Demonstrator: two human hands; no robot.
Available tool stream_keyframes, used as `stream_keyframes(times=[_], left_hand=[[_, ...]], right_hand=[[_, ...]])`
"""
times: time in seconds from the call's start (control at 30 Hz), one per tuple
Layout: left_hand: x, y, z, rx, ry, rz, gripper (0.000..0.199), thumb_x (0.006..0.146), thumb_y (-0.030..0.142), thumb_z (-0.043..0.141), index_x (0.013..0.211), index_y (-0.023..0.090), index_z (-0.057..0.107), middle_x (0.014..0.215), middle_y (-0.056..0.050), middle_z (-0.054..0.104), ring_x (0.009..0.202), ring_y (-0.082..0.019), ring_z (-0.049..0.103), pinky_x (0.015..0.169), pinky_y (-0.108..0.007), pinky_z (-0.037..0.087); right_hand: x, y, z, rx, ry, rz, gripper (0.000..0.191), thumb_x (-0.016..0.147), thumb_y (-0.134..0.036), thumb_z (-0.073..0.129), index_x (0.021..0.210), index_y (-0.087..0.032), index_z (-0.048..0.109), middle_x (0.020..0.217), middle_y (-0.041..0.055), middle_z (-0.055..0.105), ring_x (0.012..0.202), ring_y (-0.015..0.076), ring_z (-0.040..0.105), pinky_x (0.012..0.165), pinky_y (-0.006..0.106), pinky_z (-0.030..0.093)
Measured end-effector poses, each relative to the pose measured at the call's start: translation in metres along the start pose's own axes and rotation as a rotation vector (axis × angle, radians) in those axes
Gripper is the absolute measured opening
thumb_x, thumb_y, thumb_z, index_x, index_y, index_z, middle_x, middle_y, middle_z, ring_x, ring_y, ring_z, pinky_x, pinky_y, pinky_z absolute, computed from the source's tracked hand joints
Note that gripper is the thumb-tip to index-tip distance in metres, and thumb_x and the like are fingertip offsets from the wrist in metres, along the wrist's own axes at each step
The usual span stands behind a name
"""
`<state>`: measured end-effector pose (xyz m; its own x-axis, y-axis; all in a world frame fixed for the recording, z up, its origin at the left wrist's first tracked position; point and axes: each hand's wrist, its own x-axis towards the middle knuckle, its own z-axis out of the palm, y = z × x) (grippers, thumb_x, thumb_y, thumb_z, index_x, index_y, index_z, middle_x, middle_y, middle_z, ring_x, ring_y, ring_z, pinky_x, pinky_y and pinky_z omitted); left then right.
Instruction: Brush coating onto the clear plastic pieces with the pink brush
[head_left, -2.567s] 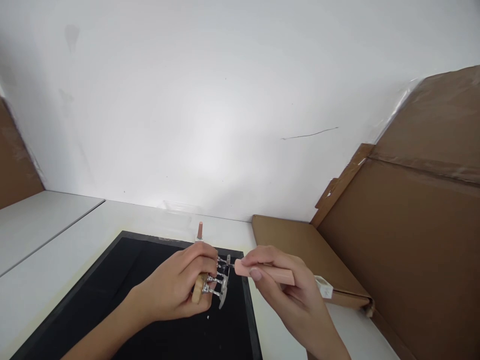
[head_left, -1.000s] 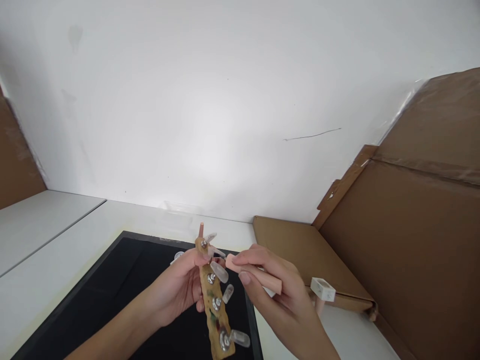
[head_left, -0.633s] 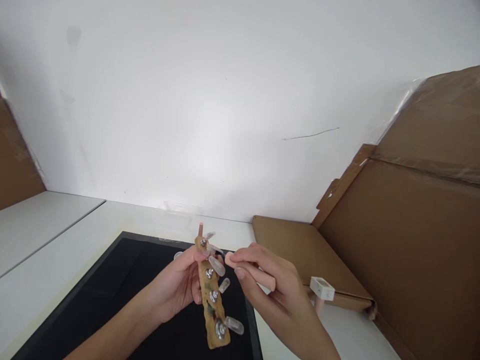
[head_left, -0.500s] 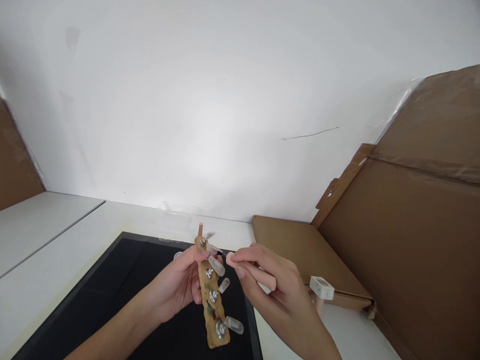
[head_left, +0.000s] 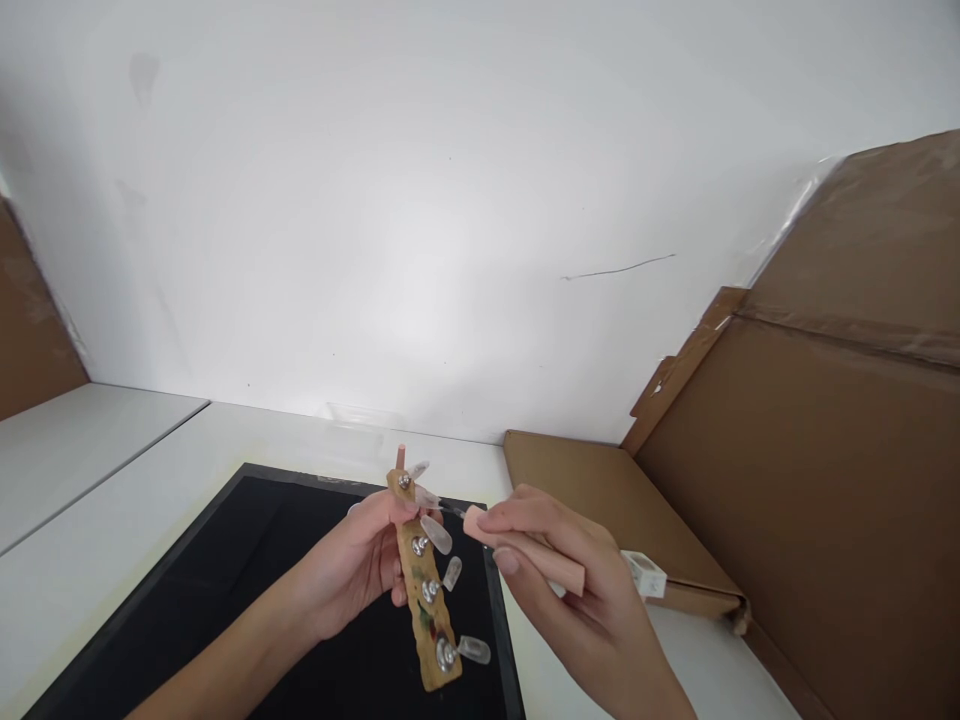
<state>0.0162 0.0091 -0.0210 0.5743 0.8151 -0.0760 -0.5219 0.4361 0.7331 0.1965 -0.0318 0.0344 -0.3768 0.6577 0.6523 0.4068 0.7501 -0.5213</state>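
Note:
In my left hand [head_left: 371,550] is a narrow wooden nail tip stand [head_left: 424,610], gripped near its upper end and tilted. Metal studs run along it, each carrying a clear false nail such as the lowest one [head_left: 474,650]. My right hand [head_left: 577,580] pinches a nail polish brush [head_left: 529,552] by its pink handle. Its dark bristles point left and are at the end of a clear nail [head_left: 428,498] near my left fingers; whether they touch I cannot tell. A pink stick [head_left: 400,457] shows beyond the stand's top.
A black mat [head_left: 202,590] lies on the white table [head_left: 142,450] under my hands. To the right, a small white block [head_left: 646,574] stands partly behind my right hand, near a flat cardboard box [head_left: 577,480]. A large cardboard panel [head_left: 840,430] and a white wall [head_left: 420,220] bound the space.
My right hand has drawn the brush slightly right and down, with its handle now lying further from the stand. The stand has tilted a little in my left hand.

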Motion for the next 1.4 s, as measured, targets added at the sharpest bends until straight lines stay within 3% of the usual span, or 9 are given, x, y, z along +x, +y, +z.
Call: stream_keyframes(times=[0.4, 0.7, 0.9, 1.13, 1.4], left_hand=[[-0.003, 0.0, 0.007, 0.062, 0.014, 0.017, 0.023, 0.071, 0.035, 0.072, 0.074, 0.014, 0.062, 0.05, 0.004, 0.055, 0.041, -0.007, 0.048, 0.036, -0.015, 0.04], [-0.003, 0.003, 0.008, 0.067, 0.055, 0.012, 0.027, 0.068, 0.035, 0.076, 0.077, 0.013, 0.063, 0.055, 0.003, 0.057, 0.043, -0.007, 0.05, 0.035, -0.014, 0.041], [-0.003, 0.002, 0.002, 0.073, 0.013, 0.029, 0.025, 0.072, 0.035, 0.073, 0.079, 0.012, 0.065, 0.063, 0.002, 0.057, 0.043, -0.006, 0.047, 0.037, -0.015, 0.043], [0.0, -0.001, -0.004, 0.111, -0.019, 0.035, 0.021, 0.078, 0.033, 0.068, 0.085, 0.014, 0.062, 0.059, 0.002, 0.056, 0.044, -0.007, 0.046, 0.038, -0.016, 0.044], [0.0, -0.003, -0.002, 0.146, -0.025, 0.03, 0.021, 0.079, 0.033, 0.067, 0.084, 0.014, 0.06, 0.057, 0.002, 0.056, 0.044, -0.007, 0.047, 0.038, -0.016, 0.043]], right_hand=[[0.0, 0.004, 0.002, 0.011, -0.103, 0.014, 0.019, 0.09, -0.011, 0.05, 0.1, -0.024, 0.06, 0.077, -0.0004, 0.061, 0.065, 0.0118, 0.052, 0.058, 0.022, 0.041], [0.0, 0.001, -0.001, -0.093, -0.081, 0.045, 0.016, 0.09, -0.011, 0.048, 0.093, -0.022, 0.059, 0.072, -0.001, 0.058, 0.058, 0.0112, 0.05, 0.053, 0.022, 0.039], [0.003, 0.001, -0.002, -0.117, -0.028, 0.017, 0.016, 0.089, -0.008, 0.049, 0.088, -0.022, 0.058, 0.064, -0.0045, 0.051, 0.053, 0.0094, 0.045, 0.048, 0.021, 0.034], [0.001, 0.006, -0.002, 0.011, -0.033, -0.077, 0.024, 0.089, -0.009, 0.051, 0.104, -0.026, 0.059, 0.075, -0.0009, 0.061, 0.06, 0.0111, 0.05, 0.053, 0.022, 0.038], [-0.001, 0.007, 0.0, -0.011, -0.104, 0.026, 0.019, 0.091, -0.013, 0.049, 0.1, -0.025, 0.06, 0.076, -0.0004, 0.061, 0.062, 0.0119, 0.052, 0.057, 0.023, 0.042]])
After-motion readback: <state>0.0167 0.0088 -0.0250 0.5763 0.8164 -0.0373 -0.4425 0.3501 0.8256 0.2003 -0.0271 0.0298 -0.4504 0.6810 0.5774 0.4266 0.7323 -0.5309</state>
